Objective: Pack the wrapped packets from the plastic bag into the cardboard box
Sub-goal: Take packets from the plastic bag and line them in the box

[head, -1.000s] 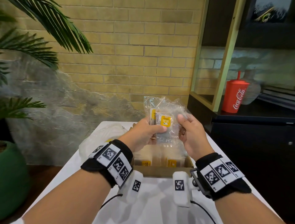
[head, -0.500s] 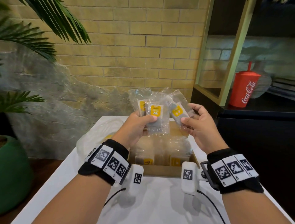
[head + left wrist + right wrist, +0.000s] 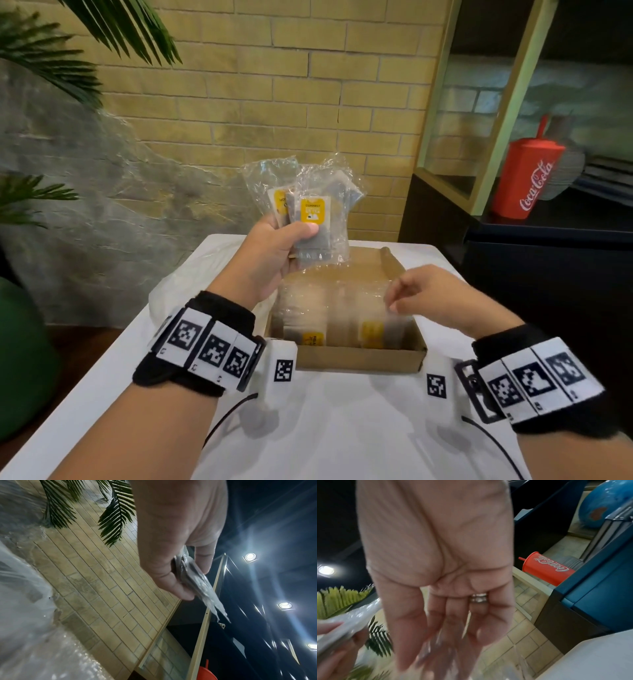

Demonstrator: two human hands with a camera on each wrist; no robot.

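My left hand (image 3: 294, 236) is raised above the far side of the cardboard box (image 3: 359, 359) and grips a fan of clear-wrapped packets (image 3: 311, 212) with yellow labels. In the left wrist view the thumb and fingers of the left hand (image 3: 193, 582) clamp the packets (image 3: 202, 588) edge-on. My right hand (image 3: 394, 301) is low over the box's right half, its fingertips pinching the clear wrap of a packet (image 3: 373, 332) that stands among several packed ones. The right wrist view is blurred, with plastic glinting at the fingertips of my right hand (image 3: 440, 649). The plastic bag (image 3: 178, 291) lies left of the box.
The box sits on a white table (image 3: 342, 428). A red Coca-Cola cup (image 3: 524, 178) stands on a dark cabinet (image 3: 548, 274) at the right. Palm fronds (image 3: 51, 61) and a green pot (image 3: 20, 359) are at the left, with a brick wall behind.
My right hand took one packet out of the fan and came down to the box. My left hand stays raised with the other packets.
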